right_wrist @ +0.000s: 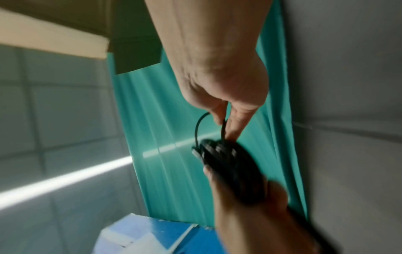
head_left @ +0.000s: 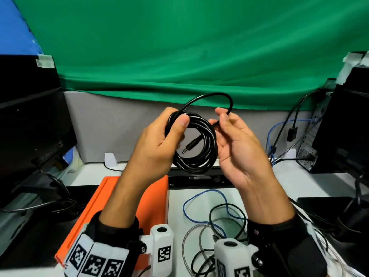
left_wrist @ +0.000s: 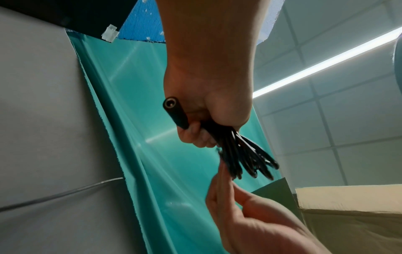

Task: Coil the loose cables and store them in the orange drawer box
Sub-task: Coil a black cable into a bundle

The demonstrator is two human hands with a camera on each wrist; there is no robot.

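Observation:
A black cable [head_left: 201,144] is wound into a coil held in the air above the desk. My left hand [head_left: 159,140] grips the coil's left side, thumb pressed over the strands. A barrel plug [head_left: 190,146] hangs inside the coil. My right hand [head_left: 235,136] pinches the free end of the same cable, which arcs in a loose loop [head_left: 211,95] above the coil. The orange drawer box [head_left: 155,198] sits on the desk below my left forearm. In the left wrist view the coil's strands [left_wrist: 243,151] fan out of my fist. The right wrist view shows the pinched strand [right_wrist: 223,127], blurred.
Loose cables lie on the desk below my right arm: a blue one [head_left: 201,198], a black one [head_left: 225,212] and a braided silver one [head_left: 191,236]. Monitors [head_left: 30,124] stand at left and right [head_left: 343,120]. A green cloth [head_left: 179,47] hangs behind.

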